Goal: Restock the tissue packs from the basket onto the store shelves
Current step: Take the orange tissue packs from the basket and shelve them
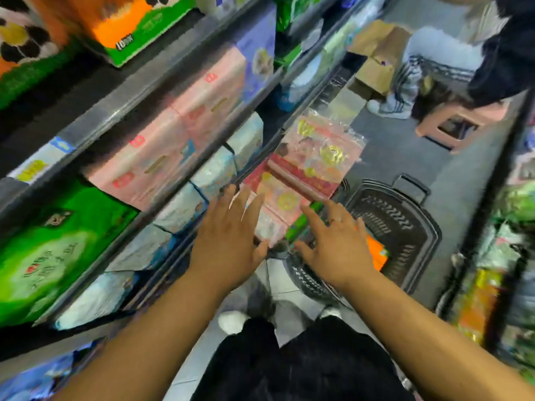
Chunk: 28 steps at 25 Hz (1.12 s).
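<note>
A dark plastic basket (405,221) stands on the floor to the right of the shelves. Pink tissue packs with gold marks (318,157) are piled over its left end, and green (301,224) and orange (376,250) packs lie inside. My left hand (228,238) hovers over the near pink pack with its fingers spread and straight. My right hand (335,244), with a ring on one finger, reaches over the basket's near end, fingers extended. Neither hand holds anything. The whole picture is blurred by motion.
Store shelves (139,111) on the left hold pink, green, pale blue and orange packs. A second shelf (503,256) lines the right side. Farther down the aisle a person's legs (405,88), cardboard boxes (373,53) and a pink stool (451,128) stand in the aisle.
</note>
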Each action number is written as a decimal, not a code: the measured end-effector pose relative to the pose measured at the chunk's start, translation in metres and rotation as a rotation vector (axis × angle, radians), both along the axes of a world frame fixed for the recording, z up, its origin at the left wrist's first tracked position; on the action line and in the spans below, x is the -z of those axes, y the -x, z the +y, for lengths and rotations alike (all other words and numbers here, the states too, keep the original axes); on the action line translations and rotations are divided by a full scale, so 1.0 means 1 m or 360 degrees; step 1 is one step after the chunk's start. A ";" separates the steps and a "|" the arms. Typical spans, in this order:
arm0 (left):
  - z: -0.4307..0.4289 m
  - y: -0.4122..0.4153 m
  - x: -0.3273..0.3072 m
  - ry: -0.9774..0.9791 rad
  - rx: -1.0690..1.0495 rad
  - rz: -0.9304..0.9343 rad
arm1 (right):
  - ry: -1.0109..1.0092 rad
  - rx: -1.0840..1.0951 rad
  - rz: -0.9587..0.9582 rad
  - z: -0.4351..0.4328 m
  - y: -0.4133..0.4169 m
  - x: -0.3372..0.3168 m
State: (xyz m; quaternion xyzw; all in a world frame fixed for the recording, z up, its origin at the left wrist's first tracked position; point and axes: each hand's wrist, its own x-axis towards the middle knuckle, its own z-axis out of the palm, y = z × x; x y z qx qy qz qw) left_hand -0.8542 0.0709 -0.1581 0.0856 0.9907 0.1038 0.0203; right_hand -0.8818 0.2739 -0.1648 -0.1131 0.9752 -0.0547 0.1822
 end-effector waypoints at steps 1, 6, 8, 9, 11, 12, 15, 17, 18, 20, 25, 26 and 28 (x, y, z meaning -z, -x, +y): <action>0.022 -0.002 0.004 0.0004 0.0063 -0.0019 | -0.0007 0.0074 -0.0064 0.024 -0.007 0.004; 0.129 -0.002 0.029 -0.0014 0.0213 -0.0212 | 0.0004 0.0389 -0.0233 0.132 -0.030 0.026; 0.174 0.001 0.044 -0.0034 0.0227 -0.0293 | -0.0026 0.0444 -0.0250 0.173 -0.036 0.041; 0.195 0.004 0.052 -0.0043 0.0233 -0.0310 | -0.0030 0.0464 -0.0281 0.192 -0.039 0.050; 0.231 0.012 0.070 -0.0041 0.0246 -0.0343 | -0.0013 0.0522 -0.0341 0.221 -0.041 0.070; 0.245 0.016 0.078 -0.0046 0.0258 -0.0351 | -0.0005 0.0551 -0.0355 0.231 -0.041 0.080; 0.284 0.028 0.121 -0.0092 0.0283 -0.0475 | -0.0002 0.0669 -0.0422 0.260 -0.041 0.120; 0.300 0.037 0.158 -0.0092 0.0339 -0.0569 | 0.0017 0.0788 -0.0498 0.272 -0.039 0.155; 0.308 0.044 0.179 -0.0074 0.0380 -0.0604 | 0.0058 0.0881 -0.0546 0.276 -0.036 0.175; 0.319 0.059 0.222 -0.0052 0.0442 -0.0689 | 0.0137 0.1049 -0.0647 0.281 -0.030 0.218; 0.333 0.104 0.345 0.0011 0.0534 -0.0887 | 0.0121 0.1308 -0.0711 0.285 -0.012 0.331; 0.333 0.110 0.367 0.0016 0.0529 -0.0939 | 0.0124 0.1357 -0.0709 0.286 -0.009 0.354; 0.336 0.118 0.407 -0.0016 0.0497 -0.0989 | 0.0139 0.1470 -0.0722 0.291 -0.005 0.398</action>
